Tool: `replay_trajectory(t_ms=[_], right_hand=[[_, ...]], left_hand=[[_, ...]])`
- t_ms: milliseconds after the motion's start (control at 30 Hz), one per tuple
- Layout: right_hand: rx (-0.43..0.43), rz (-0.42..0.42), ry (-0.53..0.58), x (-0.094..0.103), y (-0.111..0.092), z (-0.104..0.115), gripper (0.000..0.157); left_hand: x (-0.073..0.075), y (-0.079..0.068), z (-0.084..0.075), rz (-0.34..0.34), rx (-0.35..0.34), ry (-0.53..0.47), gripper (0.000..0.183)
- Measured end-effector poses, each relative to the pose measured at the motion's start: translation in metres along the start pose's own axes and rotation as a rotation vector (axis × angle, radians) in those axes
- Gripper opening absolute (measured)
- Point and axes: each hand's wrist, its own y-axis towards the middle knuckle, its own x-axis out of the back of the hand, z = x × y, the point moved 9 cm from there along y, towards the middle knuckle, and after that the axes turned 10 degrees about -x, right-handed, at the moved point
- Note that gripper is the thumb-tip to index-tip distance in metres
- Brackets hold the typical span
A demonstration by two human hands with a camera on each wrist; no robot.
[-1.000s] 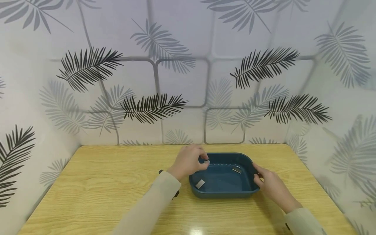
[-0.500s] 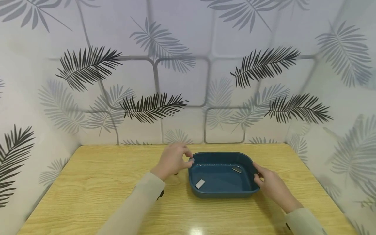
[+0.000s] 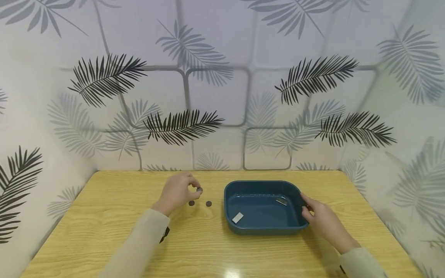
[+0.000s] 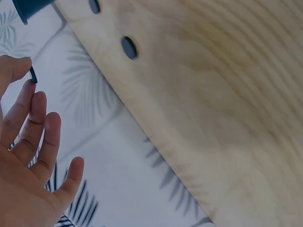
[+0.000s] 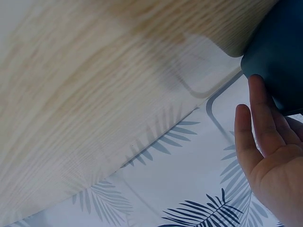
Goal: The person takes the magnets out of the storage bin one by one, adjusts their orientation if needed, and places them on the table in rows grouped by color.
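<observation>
In the head view my left hand (image 3: 175, 193) is over the table, left of a dark blue tray (image 3: 265, 231). It pinches a small dark round disc (image 4: 33, 74) between thumb and fingertip, the other fingers loosely spread. Two similar discs lie below on the wood: one disc (image 3: 191, 203) close under the hand, another disc (image 3: 208, 204) nearer the tray. My right hand (image 3: 326, 223) grips the tray's right rim, thumb over the edge, fingers along the outer wall (image 5: 279, 61).
Inside the tray lie a small pale rectangular block (image 3: 238, 218) at the front left and a thin rectangular piece (image 3: 281, 201) toward the back right. The wooden table (image 3: 114, 216) meets a leaf-patterned wall (image 3: 215, 96) behind and at both sides.
From over the tray's left side, my left hand has moved left past the rim, still pinching the disc. Two discs on the table have come into sight. The right hand stays on the tray.
</observation>
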Motion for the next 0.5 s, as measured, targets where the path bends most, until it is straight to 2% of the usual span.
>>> replay_trajectory(t_ms=[267, 500], right_hand=[[-0.006, 0.005, 0.002, 0.000, 0.001, 0.000, 0.054], [-0.018, 0.010, 0.019, -0.001, 0.000, -0.001, 0.055]], left_hand=[[0.002, -0.027, 0.039, 0.018, 0.088, -0.028, 0.009], [-0.002, -0.043, 0.062, 0.050, 0.165, -0.038, 0.010]])
